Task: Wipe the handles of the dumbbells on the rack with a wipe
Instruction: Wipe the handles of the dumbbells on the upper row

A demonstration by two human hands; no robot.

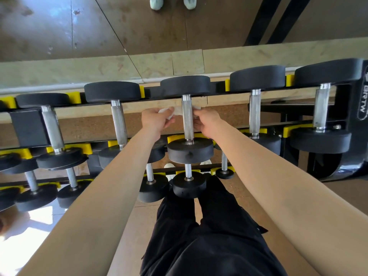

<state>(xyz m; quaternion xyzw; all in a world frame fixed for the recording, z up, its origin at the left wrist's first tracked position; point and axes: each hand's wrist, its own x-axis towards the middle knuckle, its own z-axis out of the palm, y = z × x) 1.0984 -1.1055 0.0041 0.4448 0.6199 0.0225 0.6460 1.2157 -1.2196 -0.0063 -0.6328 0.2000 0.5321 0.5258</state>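
Rack lettering [363, 100]: unreadable.
Dumbbell handle [188, 120]: lies front-to-back.
Left hand [153, 121]: grips wipe [165, 110].
Right hand [207, 124]: pinches wipe.

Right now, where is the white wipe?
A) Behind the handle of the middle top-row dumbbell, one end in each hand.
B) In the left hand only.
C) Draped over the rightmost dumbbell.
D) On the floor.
A: the wipe shows on both sides of the handle, gripped by the left hand and the right hand.
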